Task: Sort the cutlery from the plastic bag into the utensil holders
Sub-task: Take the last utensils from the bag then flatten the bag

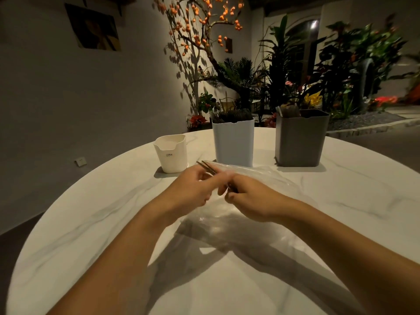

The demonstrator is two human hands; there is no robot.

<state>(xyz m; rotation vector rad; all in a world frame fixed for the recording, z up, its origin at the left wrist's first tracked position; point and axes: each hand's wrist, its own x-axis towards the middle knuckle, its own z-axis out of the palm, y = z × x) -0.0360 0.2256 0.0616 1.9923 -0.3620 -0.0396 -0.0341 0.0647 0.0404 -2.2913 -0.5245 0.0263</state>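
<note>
A single head-worn wide-angle view looks forward and down across a round white marbled table (341, 201), both forearms reaching in from the lower corners to meet at frame centre. Three holders stand mid-frame; wall and plants curve across the upper half, farther off.

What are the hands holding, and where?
Both the left hand and right hand grip a pair of dark chopsticks along their length; the far ends stick out.

Table (91, 235) looks like glossy white marble, grey veins. Bag (261, 176) at 12 o'clock is thin, clear, crinkly plastic; holders (234, 142) matte plastic.
</note>
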